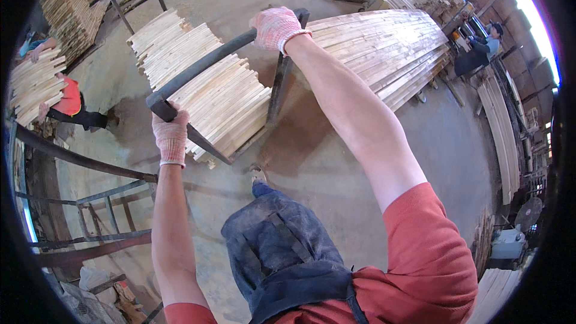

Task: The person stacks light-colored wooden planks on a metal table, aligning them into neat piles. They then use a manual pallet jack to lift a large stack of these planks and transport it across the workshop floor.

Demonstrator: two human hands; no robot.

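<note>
Both my hands wear pinkish-white work gloves and grip the dark metal frame (207,65) of a cart. My left hand (172,135) is wrapped round the frame just under its left corner. At the other end, near the right corner, my right hand (277,29) closes over the top bar. Beyond and below the bar lies a stack of pale wooden boards (234,99), its uneven ends towards me. The fingertips of both hands are partly hidden.
To the right stands a long stack of boards (384,48). A co-worker in a red-orange top (69,99) is by more boards (33,87) at the left; another person (483,48) is at the far right. Black metal railings (108,189) run along the left. The floor (432,138) is concrete.
</note>
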